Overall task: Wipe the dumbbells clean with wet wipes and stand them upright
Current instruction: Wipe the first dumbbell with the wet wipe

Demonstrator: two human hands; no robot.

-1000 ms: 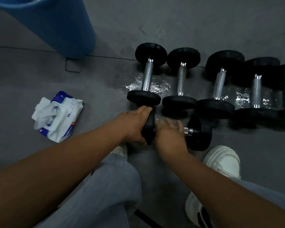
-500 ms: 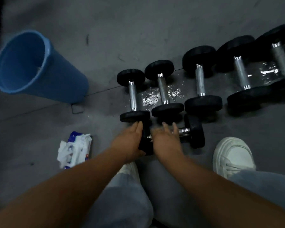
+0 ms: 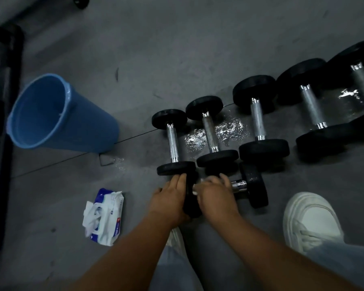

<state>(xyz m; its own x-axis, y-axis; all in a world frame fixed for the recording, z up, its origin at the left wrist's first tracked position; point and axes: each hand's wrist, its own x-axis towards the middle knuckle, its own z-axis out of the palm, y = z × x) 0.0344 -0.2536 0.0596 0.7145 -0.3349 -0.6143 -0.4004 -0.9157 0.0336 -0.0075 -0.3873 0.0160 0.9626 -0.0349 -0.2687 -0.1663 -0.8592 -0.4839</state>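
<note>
A dark grey floor (image 3: pixel 177 49) was seen, on which a tall blue plastic bucket (image 3: pixel 76 131) was stood at the left, beside a black metal frame (image 3: pixel 0 122). A row of five black-headed dumbbells with chrome handles (image 3: pixel 257 120) was laid flat, side by side, towards the right edge, with shiny wet patches (image 3: pixel 229 129) spread between some of them. A white shoe (image 3: pixel 311 219) was planted at the lower right. Just before the row, a small black dumbbell with a chrome handle (image 3: pixel 254 185) was laid crosswise on its side. Its left head was clasped by the left hand (image 3: pixel 170 198), the grip closed round the rim. Its handle was covered by the right hand (image 3: pixel 215 196), the grip curled over it, with a scrap of white wipe (image 3: pixel 195 189) glimpsed beneath. An opened blue-and-white pack of wet wipes (image 3: pixel 105 215) was left on the floor, left of the hands.
</note>
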